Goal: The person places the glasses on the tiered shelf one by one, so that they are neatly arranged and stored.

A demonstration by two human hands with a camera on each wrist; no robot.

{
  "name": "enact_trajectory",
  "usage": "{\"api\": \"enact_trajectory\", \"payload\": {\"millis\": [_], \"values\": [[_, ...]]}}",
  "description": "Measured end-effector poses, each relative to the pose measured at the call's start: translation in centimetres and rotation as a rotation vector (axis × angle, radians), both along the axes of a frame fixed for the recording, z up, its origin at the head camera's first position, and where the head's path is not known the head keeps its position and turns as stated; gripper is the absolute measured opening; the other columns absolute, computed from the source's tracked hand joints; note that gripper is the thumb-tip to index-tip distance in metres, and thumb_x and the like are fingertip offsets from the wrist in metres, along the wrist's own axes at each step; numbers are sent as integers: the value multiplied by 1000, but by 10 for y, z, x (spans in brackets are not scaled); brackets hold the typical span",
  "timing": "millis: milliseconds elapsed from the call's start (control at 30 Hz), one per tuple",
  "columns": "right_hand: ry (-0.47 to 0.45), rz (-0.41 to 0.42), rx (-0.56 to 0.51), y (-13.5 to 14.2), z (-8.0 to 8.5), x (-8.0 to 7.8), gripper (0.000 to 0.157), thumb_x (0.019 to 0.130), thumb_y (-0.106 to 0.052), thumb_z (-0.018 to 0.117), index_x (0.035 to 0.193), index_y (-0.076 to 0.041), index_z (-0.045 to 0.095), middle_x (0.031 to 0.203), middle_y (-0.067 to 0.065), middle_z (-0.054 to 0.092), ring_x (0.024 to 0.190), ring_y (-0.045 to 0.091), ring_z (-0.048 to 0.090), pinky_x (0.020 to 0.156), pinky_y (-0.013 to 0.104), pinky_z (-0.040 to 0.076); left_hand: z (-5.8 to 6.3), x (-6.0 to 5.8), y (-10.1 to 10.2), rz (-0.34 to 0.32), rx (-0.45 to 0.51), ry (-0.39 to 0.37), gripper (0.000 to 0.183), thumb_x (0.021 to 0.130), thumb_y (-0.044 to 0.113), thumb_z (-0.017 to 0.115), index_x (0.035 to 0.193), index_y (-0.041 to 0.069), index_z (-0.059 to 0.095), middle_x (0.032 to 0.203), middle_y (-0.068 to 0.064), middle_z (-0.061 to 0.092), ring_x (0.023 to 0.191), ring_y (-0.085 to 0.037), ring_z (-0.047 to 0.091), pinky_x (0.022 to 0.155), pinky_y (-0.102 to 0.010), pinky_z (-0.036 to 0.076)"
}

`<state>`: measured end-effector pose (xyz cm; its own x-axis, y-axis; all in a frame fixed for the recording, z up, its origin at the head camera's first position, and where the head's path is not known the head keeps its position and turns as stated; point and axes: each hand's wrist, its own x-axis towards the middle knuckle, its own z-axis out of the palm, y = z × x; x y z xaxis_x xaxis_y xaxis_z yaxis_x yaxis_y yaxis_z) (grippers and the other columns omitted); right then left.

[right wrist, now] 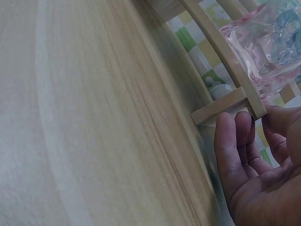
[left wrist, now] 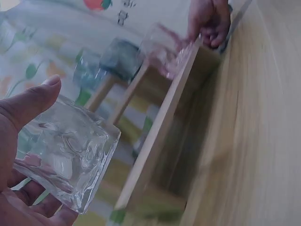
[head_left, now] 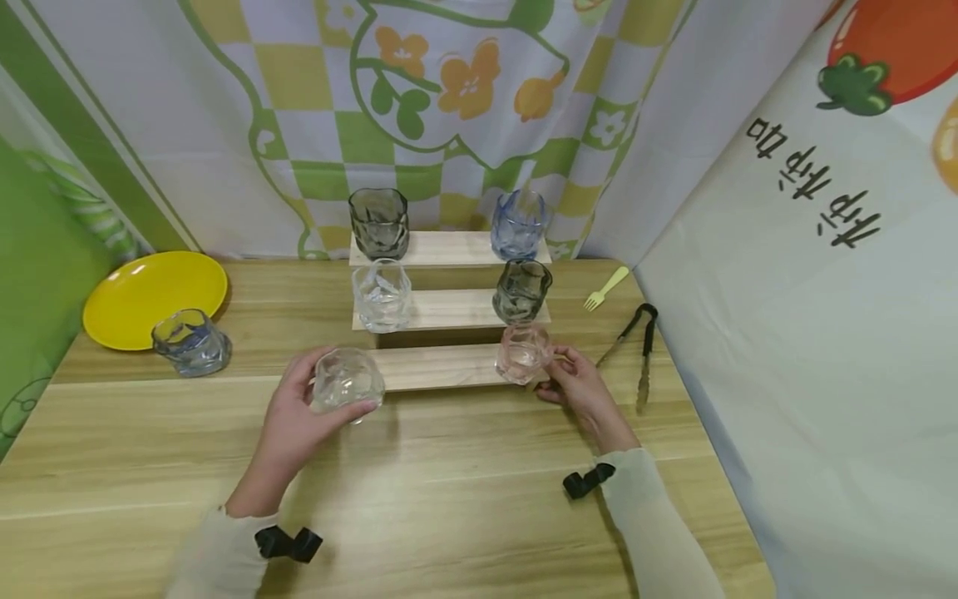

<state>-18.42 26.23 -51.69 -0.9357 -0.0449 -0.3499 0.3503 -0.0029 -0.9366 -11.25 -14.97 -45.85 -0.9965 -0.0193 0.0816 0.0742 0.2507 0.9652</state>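
My left hand grips a clear glass, thumb on the near side and fingers round the far side. The glass is off the table, by the left end of the lowest step of a wooden tiered rack. At that step's right end, my right hand pinches the board's corner between thumb and fingers, as the right wrist view shows. Beside it a pink glass stands on the step. On the middle step are another clear glass and a dark grey glass.
The top step bears a grey-green glass and a blue glass. At left, a grey-blue glass is beside a yellow plate. Black-handled tongs and a small yellow fork lie right of the rack. Curtain hangs behind.
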Motion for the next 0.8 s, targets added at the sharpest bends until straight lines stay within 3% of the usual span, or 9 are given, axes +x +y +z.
{"api": "enact_trajectory", "payload": {"millis": [200,433,800], "values": [[5,1,-3,-1,0,0,30,106,-14,55,134,-4,50,96,6,65,74,20,65,71,35,61,-1,-18,44,-98,9,48,85,70,26,97,142,14,54,137,-5,49,124,-26,48,105,-49,43],[2,-12,-8,-1,0,0,28,106,-14,56,133,-7,51,96,7,64,76,21,65,71,36,61,-8,-40,92,-100,-39,57,89,69,36,96,143,12,53,136,-6,44,128,-26,44,108,-49,40],[3,-6,-2,0,-3,-1,28,106,-13,56,133,-7,52,96,6,64,76,20,65,72,37,61,-22,-49,120,-75,-33,62,95,71,42,94,147,8,50,130,-9,41,117,-28,46,105,-48,41]]}}
